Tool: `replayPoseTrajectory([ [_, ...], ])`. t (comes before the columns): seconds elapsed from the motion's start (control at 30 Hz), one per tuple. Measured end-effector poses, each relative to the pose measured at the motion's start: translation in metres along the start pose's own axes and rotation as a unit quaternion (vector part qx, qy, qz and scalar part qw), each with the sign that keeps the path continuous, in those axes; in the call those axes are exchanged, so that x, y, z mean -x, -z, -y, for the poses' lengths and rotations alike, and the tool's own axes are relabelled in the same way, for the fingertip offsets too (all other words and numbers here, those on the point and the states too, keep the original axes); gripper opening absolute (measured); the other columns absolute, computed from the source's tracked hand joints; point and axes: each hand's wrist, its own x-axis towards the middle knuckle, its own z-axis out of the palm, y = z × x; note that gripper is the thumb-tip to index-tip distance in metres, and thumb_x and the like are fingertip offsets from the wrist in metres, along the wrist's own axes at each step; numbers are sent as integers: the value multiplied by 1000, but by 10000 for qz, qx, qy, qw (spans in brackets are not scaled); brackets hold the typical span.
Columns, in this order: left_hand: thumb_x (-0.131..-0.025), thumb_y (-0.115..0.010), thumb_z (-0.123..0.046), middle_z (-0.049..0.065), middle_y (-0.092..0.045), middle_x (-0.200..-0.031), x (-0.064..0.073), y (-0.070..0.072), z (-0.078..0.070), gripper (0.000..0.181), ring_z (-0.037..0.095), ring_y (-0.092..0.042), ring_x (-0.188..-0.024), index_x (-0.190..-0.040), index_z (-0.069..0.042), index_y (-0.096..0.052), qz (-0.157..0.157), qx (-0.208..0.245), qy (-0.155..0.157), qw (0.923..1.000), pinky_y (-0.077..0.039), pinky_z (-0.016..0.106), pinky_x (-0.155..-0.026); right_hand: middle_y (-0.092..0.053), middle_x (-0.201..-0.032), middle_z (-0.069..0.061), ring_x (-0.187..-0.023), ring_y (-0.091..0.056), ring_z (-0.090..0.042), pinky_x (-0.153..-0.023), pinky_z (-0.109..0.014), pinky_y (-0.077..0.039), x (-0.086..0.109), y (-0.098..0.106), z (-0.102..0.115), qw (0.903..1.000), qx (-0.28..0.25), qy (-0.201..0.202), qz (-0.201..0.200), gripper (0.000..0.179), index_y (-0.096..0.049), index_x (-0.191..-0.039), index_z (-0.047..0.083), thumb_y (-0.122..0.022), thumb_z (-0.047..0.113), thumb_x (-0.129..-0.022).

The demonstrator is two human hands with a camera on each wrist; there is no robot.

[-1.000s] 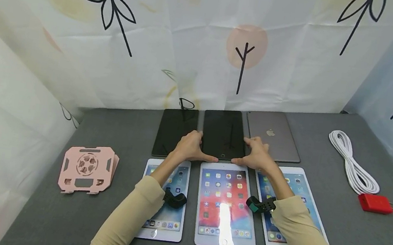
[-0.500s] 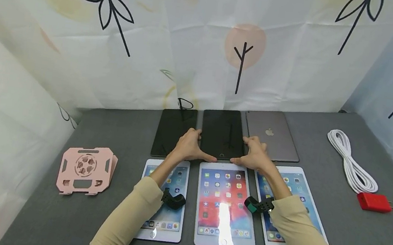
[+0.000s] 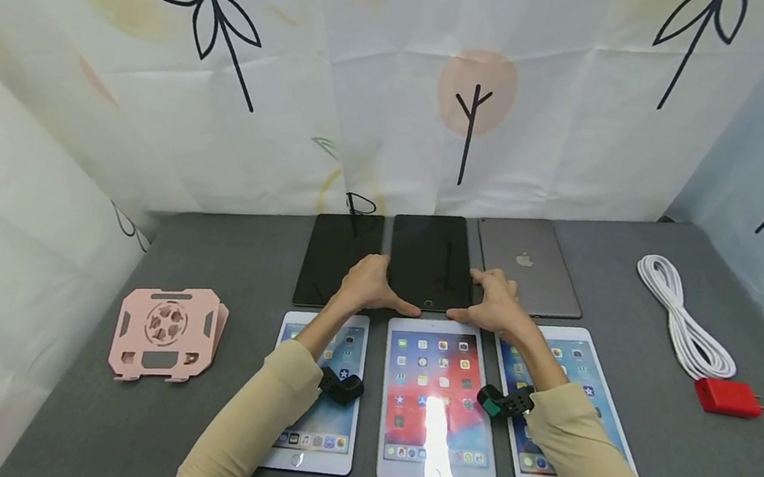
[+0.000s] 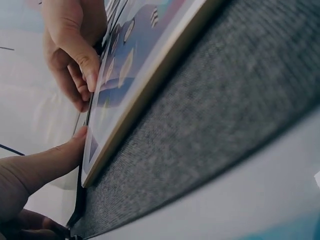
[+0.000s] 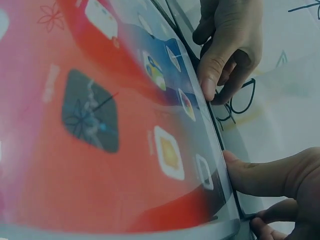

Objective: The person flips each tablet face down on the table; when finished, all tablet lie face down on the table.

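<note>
The middle black tablet (image 3: 431,262) is set at the back of the bench (image 3: 606,286), near the cloth wall (image 3: 379,100). It is separated by narrow gaps from the left black tablet (image 3: 334,256) and the grey tablet (image 3: 537,268), and by a thin strip from the white tablet (image 3: 422,395). Its near corners are framed by the left hand (image 3: 371,284) and right hand (image 3: 496,303), thumbs spread wide from fingers.

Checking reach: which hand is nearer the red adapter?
Right. The right hand is left of the red adapter, at the near right corner of the middle back-row tablet; the left hand is farther left, at the tablet's near left corner.
</note>
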Motion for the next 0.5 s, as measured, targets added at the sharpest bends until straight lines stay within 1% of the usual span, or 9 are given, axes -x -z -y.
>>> replayPoseTrajectory([
  [0.07, -66, -96, -44, 20, -44, -159, 0, 0, -1, 114, 38, -49, -142, -154, 3, -40, 8, 100, -35, 9999, -47, 52, -111, -30, -152, -31, -132, -25, -48, -111, -67, -30, 0, 0, 0, 10000, 68, 43, 7, 92, -28, -157, -8, -80, 21, -87],
  [0.17, -67, -97, -38, 21, -44, -158, 0, 0, 2, 114, 39, -47, -143, -155, 4, -37, 1, 589, -38, 9983, -46, 51, -112, -30, -152, -31, -132, -24, -48, -111, -67, -26, -1, -1, 0, 10000, 42, 68, -3, 94, -27, -157, -9, -81, 20, -86],
  [0.23, -68, -97, -32, 22, -44, -158, 0, -1, 5, 113, 39, -46, -144, -156, 4, -36, -17, 1046, -5, 9945, -47, 51, -112, -31, -151, -31, -132, -24, -47, -111, -66, -25, -2, -3, 0, 10000, -82, 53, 10, 95, -26, -158, -8, -82, 19, -86],
  [0.3, -69, -97, -28, 22, -42, -159, 0, 0, 9, 112, 39, -43, -147, -157, 3, -34, -6, 1513, -4, 9885, -46, 51, -113, -31, -151, -30, -132, -23, -46, -111, -65, -25, -3, -3, 1, 9998, -181, 19, 27, 96, -25, -158, -8, -82, 19, -85],
  [0.37, -70, -96, -26, 22, -39, -161, 0, 1, 12, 111, 38, -40, -149, -157, 1, -34, 46, 1866, -74, 9824, -45, 51, -114, -31, -152, -29, -132, -23, -45, -112, -65, -25, -3, -3, 2, 9997, -230, -35, 41, 97, -25, -159, -7, -82, 20, -85],
  [0.43, -71, -95, -26, 22, -38, -161, -1, 1, 13, 111, 38, -38, -150, -159, -1, -32, 86, 2111, -178, 9773, -43, 52, -115, -30, -153, -28, -133, -22, -45, -112, -64, -26, -3, -2, 2, 9995, -290, -80, 67, 97, -25, -159, -6, -82, 20, -85],
  [0.5, -71, -95, -28, 21, -40, -159, 0, 2, 12, 114, 38, -41, -147, -161, -5, -28, 123, 2203, -261, 9750, -42, 52, -116, -29, -154, -28, -135, -22, -45, -113, -65, -28, -3, -1, 1, 9991, -382, -134, 90, 97, -25, -159, -6, -82, 20, -85],
])
